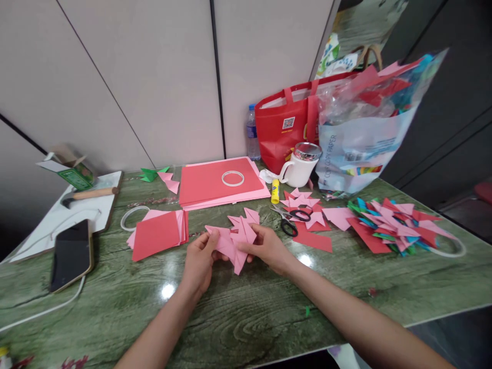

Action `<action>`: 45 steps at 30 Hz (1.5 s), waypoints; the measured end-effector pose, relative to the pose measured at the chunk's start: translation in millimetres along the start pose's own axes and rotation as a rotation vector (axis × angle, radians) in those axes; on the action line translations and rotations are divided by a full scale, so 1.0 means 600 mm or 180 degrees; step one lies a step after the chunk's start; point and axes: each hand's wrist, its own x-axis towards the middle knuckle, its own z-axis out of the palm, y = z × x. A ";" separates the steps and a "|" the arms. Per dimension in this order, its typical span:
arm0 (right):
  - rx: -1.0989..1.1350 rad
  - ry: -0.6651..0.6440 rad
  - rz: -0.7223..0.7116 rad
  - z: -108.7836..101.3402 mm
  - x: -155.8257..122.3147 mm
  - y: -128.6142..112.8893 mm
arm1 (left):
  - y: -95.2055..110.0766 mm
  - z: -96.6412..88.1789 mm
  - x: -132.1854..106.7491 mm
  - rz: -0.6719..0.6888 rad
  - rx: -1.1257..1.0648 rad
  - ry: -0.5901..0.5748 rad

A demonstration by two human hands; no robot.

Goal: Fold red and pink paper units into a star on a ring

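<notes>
Between my hands, above the green table (230, 318), is a pink folded-paper piece (235, 246) with several pointed tips. My left hand (200, 256) pinches its left side, thumb on top. On its right side my right hand (267, 246) closes, with thumb and fingers on the paper. The fingers beneath the paper are partly hidden. Scissors with black handles (289, 227) lie just beyond my right hand, beside folded pink and red pieces (315, 220). To the left of my left hand sits a stack of red and pink paper sheets (156, 236).
A yellow glue stick (275, 191) stands near a white mug (302, 166). Larger red sheets (203, 182) carry a tape roll (232, 178). Colourful folded pieces (400, 220) pile up at right, before a plastic bag (353, 148). A phone (72, 253) and a hammer (92, 193) are left.
</notes>
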 end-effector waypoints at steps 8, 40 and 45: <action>0.1028 -0.0237 0.0362 -0.004 0.004 0.004 | 0.012 0.004 -0.002 0.0137 -0.0047 -0.0072; 0.0708 0.0080 0.0229 0.007 -0.002 -0.010 | 0.028 0.002 -0.005 0.0045 -0.0209 0.0085; 0.0722 0.0213 0.0211 0.006 0.001 -0.006 | 0.028 0.002 -0.006 0.0009 0.0005 -0.0157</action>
